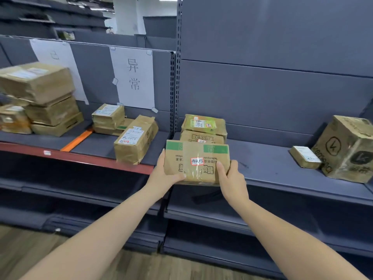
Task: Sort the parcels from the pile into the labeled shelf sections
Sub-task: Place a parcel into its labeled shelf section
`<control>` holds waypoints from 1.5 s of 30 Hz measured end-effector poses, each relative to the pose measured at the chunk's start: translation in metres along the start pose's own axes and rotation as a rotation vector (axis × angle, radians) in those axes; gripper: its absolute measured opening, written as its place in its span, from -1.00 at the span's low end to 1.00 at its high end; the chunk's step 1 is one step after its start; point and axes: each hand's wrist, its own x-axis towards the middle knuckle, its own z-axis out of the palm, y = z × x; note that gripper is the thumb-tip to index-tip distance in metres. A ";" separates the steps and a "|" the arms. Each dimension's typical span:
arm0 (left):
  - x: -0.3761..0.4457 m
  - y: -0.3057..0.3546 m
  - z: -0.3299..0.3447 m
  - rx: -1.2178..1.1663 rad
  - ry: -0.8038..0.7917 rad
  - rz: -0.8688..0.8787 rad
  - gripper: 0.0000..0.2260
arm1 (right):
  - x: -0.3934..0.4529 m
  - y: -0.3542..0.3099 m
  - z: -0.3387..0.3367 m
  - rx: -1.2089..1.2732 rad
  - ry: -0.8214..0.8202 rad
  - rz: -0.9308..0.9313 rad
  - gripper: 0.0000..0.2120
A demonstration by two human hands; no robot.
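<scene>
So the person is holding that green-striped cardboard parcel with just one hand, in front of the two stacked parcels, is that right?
Not quite: the head view shows both hands on it. The left hand and the right hand each grip a side of the green-striped cardboard parcel, in front of the two stacked parcels.

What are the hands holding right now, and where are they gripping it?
A taped cardboard parcel, held by both hands: the left hand grips its lower left edge, the right hand its lower right corner, thumbs on top.

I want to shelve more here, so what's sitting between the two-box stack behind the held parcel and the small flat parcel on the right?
Nothing: the head view shows bare grey shelf between the stack and the small parcel.
</scene>
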 end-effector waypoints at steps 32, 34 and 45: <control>-0.035 -0.037 -0.333 0.112 0.145 -0.081 -0.14 | -0.082 -0.235 0.227 0.048 -0.090 -0.081 -0.62; -0.036 -0.040 -0.349 0.114 0.180 -0.086 -0.18 | -0.085 -0.248 0.241 0.052 -0.101 -0.089 -0.64; -0.017 -0.058 -0.411 0.092 0.278 -0.134 -0.35 | -0.063 -0.292 0.306 0.053 -0.163 -0.144 -0.61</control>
